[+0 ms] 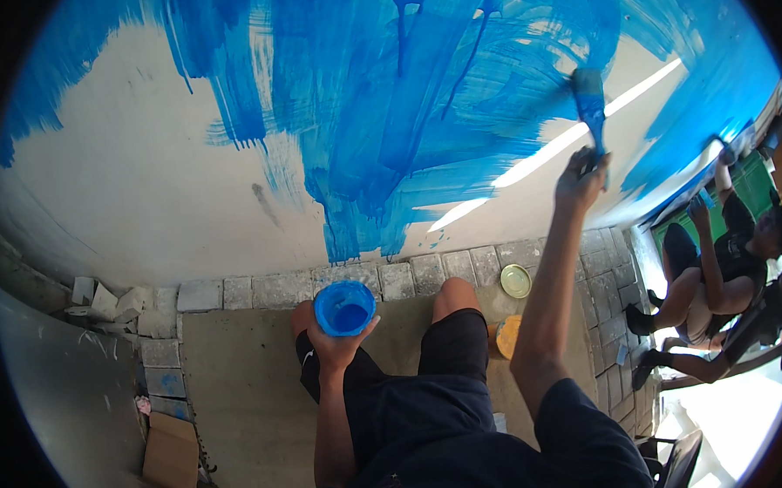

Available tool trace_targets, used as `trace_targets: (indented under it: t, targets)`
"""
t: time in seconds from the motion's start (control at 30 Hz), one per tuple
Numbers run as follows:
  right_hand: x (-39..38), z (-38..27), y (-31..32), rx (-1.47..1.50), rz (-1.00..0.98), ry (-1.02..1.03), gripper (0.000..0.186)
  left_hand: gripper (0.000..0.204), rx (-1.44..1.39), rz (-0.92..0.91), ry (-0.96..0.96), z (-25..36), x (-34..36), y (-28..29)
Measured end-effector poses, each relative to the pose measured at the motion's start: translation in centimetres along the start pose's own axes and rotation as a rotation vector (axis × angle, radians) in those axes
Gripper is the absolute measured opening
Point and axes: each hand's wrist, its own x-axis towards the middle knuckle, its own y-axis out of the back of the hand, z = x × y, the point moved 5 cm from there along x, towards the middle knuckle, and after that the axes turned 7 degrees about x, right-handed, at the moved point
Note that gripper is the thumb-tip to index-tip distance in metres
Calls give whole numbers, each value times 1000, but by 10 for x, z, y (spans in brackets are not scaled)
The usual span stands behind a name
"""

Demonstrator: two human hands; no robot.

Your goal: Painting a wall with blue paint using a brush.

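My right hand point(582, 182) is raised at the wall, wrapped round the handle of a paintbrush point(590, 100). The brush is smeared with blue, and its bristle end points up against or very close to the painted surface; contact is hard to tell. Low in front of me, my left hand point(347, 344) grips a small tub of blue paint point(345, 309), its mouth facing up and its inside coated blue. Streaky blue paint covers much of the upper and middle wall point(161, 184), with drips running down. Bare whitish patches show at the left and lower right.
A round metal lid point(516, 281) lies on the paving right of my knees, with a yellow-orange can point(507, 337) nearer me. Cardboard boxes point(172, 456) and broken blocks point(105, 300) sit at the left beside a grey panel point(61, 389). Another person point(715, 265) sits at the right, arm raised to the wall.
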Motion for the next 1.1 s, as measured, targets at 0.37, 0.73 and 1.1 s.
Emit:
trace_targets:
  t: [0.37, 0.73, 1.1]
  targets:
    - [-151, 15, -58, -572, -542, -105, 27, 70, 15, 13, -30, 5, -12, -4]
    - [-72, -72, -49, -859, -474, 295, 31, 66, -25, -133, 36, -48, -32, -53]
    - [-131, 29, -94, -668, -579, 41, 27, 66, 86, -176, 81, -76, -65, -69]
